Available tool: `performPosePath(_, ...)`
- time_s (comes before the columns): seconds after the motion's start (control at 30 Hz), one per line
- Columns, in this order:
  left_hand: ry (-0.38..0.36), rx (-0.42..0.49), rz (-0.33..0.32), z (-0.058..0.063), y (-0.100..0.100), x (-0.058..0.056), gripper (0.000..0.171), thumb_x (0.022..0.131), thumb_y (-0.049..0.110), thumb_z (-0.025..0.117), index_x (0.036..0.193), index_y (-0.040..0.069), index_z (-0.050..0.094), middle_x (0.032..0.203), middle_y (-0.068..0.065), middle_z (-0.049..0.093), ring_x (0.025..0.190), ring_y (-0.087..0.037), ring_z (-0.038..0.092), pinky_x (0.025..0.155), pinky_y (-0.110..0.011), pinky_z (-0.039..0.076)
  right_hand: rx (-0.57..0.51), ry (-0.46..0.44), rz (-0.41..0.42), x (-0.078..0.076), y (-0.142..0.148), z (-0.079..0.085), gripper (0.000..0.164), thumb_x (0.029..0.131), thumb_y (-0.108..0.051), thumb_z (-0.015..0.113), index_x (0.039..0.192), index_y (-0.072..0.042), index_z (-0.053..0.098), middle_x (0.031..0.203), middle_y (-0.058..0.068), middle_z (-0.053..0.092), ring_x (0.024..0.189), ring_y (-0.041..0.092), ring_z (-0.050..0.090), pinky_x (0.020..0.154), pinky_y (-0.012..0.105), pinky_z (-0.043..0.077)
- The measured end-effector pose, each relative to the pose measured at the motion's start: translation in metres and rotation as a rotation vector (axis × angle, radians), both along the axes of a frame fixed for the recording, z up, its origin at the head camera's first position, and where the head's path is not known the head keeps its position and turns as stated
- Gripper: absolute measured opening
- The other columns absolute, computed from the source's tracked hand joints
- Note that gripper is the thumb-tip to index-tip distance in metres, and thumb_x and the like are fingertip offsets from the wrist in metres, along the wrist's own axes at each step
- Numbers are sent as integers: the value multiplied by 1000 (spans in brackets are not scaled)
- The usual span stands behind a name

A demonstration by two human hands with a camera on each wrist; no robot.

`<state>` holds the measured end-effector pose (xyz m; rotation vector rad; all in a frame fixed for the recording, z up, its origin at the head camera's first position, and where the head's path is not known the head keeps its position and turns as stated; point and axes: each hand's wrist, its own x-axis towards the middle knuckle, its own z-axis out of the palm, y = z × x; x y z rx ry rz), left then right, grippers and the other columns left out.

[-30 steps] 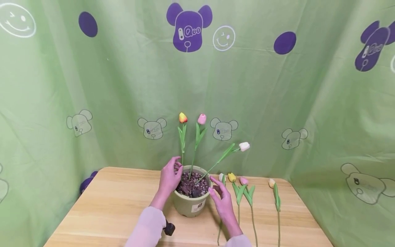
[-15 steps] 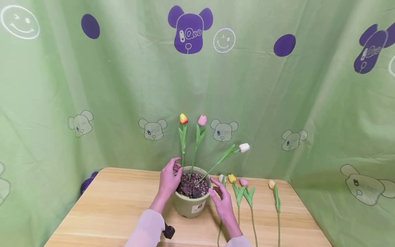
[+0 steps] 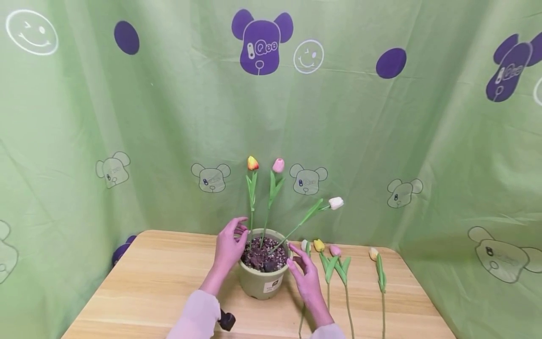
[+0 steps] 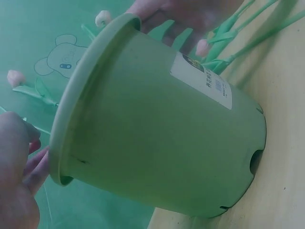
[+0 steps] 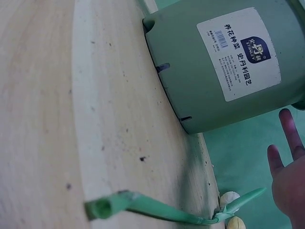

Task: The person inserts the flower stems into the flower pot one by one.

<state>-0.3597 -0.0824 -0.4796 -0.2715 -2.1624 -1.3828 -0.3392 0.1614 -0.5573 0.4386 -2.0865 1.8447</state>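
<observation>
A green flowerpot (image 3: 259, 283) with a white label (image 4: 202, 78) stands upright on the table, filled with dark speckled soil (image 3: 275, 258). Three artificial tulips rise from it: a red-yellow tulip (image 3: 252, 163) at left, a pink tulip (image 3: 278, 165) in the middle, and a white tulip (image 3: 336, 203) leaning far right. My left hand (image 3: 230, 245) is at the pot's left rim, fingers loosely bent beside the red-yellow tulip's stem. In the left wrist view its fingertips (image 4: 40, 168) are right at the rim. My right hand (image 3: 306, 277) is at the right rim, fingers spread and relaxed.
Several loose tulips lie on the wooden table (image 3: 161, 278) right of the pot: a white one (image 3: 306, 246), a yellow one (image 3: 319, 245), a pink one (image 3: 335, 250) and a cream one (image 3: 373, 254). A green curtain (image 3: 338, 117) hangs behind and at the sides.
My left hand has shifted slightly left, away from the red-yellow tulip's stem. My right hand and the planted tulips hold nearly the same place; the head view has tilted slightly.
</observation>
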Motion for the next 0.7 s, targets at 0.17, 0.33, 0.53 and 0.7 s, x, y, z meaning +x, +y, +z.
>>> performPosePath(0.17,6,10,3,3,-5,4,36,94,0,69,129,7,65,105,-11,73,96,-24,72,81,-24,67,-2,-8,-1,-1,-1,0,45,102,-12,66,146,-13,57,151,11,57,118,30,65,122,62,40)
performPosePath(0.33,-7,29,-9,4,-10,9,35,95,0,67,130,6,65,109,-13,73,99,-26,72,86,-26,66,-1,-19,-5,-1,-1,-1,45,101,-13,66,146,-15,57,151,8,57,118,27,65,121,59,41)
performPosePath(0.53,-4,27,2,3,-15,17,35,94,-1,68,129,5,65,110,-11,73,100,-27,71,88,-30,67,-4,-23,-5,0,-1,-1,45,101,-11,67,145,-13,57,150,9,58,117,29,66,119,45,46)
performPosePath(0.7,-7,13,-6,2,-21,22,37,93,-1,70,130,5,65,111,-10,72,100,-26,71,87,-28,67,-9,-12,-9,-1,-1,-1,45,101,-11,66,146,-12,57,151,9,57,117,30,66,113,28,50)
